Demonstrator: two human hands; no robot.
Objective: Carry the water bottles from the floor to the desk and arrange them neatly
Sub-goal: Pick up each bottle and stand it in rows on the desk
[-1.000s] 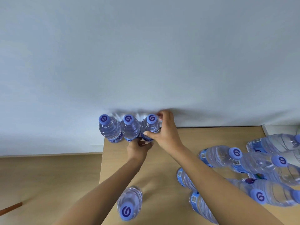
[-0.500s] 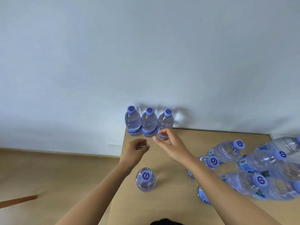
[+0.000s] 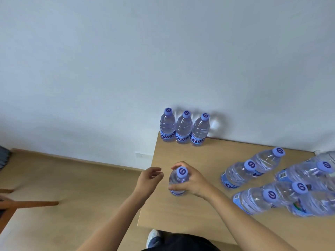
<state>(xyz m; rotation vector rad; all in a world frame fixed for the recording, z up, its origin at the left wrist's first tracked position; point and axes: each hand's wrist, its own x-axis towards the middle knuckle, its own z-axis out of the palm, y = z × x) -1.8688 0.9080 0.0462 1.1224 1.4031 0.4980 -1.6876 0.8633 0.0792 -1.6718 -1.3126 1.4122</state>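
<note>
The clear, blue-capped bottle (image 3: 178, 182) stands upright on the desk (image 3: 199, 211). The right hand (image 3: 192, 180), empty a moment ago, now grips it; the left hand (image 3: 149, 179) hovers loosely curled, holding nothing.

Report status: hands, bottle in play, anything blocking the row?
Right hand has a grip on the lone upright bottle; left hand open beside it. Three-bottle row stands at the wall. Desk bare between; loose bottles right.
</note>
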